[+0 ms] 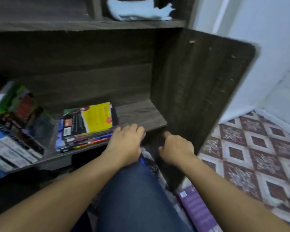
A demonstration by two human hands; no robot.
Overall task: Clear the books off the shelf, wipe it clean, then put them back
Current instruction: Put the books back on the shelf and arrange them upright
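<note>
Two bare forearms reach out past a blue denim knee; just right of it a purple softcover book lies flat on the patterned tile floor, not yet back on the shelf. Left hand: fingers together, bent over the front edge of the dark wood-grain shelf board, touching the right end of the flat stack of paperbacks topped by a yellow cover. Cannot tell whether they clamp a book. Right hand: fingers curled under, index tip forward, nothing seen in it, hanging below the board's edge. Risk: the stack's lower books jut over the front edge, so a sideways shove could slide them off; the knee could crease the purple book. The stack is uneven, with spines and corners staggered. Further left, a row of leaning books tilts with no support and may topple. Above, a pale blue crumpled cloth sits on the upper shelf.
</note>
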